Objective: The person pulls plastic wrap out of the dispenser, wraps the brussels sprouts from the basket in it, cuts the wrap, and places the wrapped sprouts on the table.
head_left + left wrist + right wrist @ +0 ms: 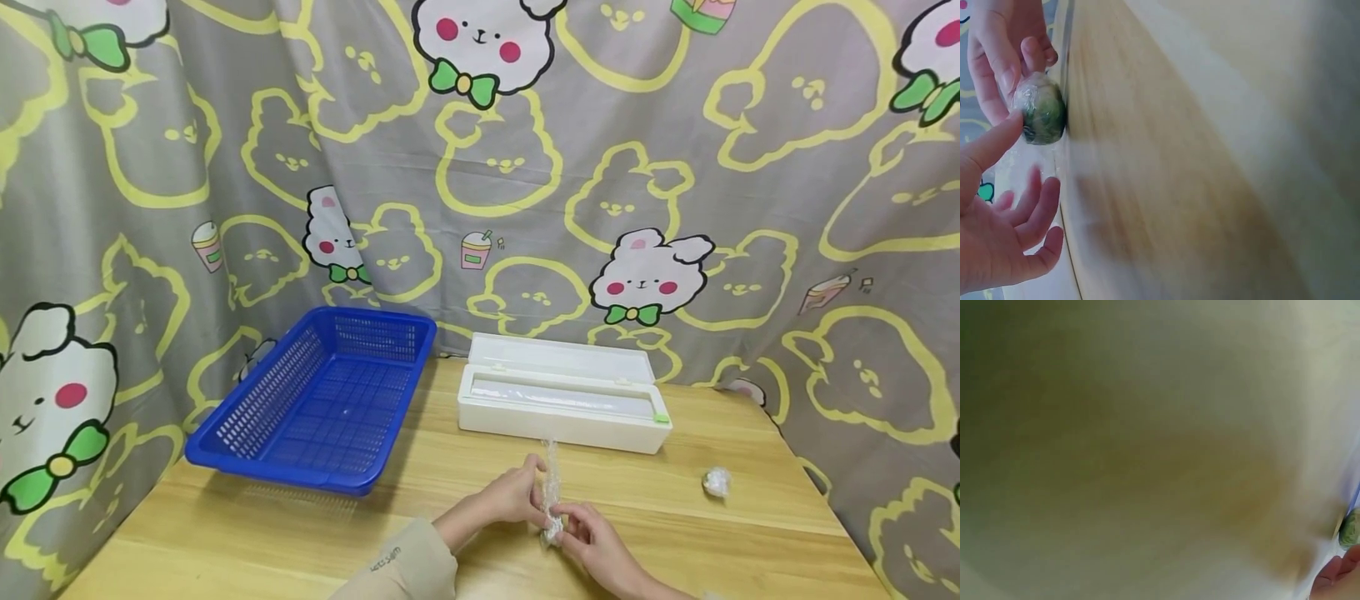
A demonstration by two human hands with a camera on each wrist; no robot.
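Observation:
A small round green thing wrapped in clear plastic film (552,532) is between my two hands above the wooden table. Its green and whitish surface shows through the wrap in the left wrist view (1044,112); I cannot tell its exact kind. My right hand (603,546) pinches it between thumb and fingers. My left hand (513,496) touches it with one digit from the left, the other fingers loosely bent and apart from it. A crumpled strip of film (552,471) trails from it toward the back. In the right wrist view, only part of the right hand (1338,575) shows.
Behind the hands stands a white film dispenser box (555,429), its lid (562,357) up, with a green slider (660,417) at its right end. A blue plastic basket (397,425) is at the left. Another film-wrapped ball (717,482) lies on the table (780,542) at the right.

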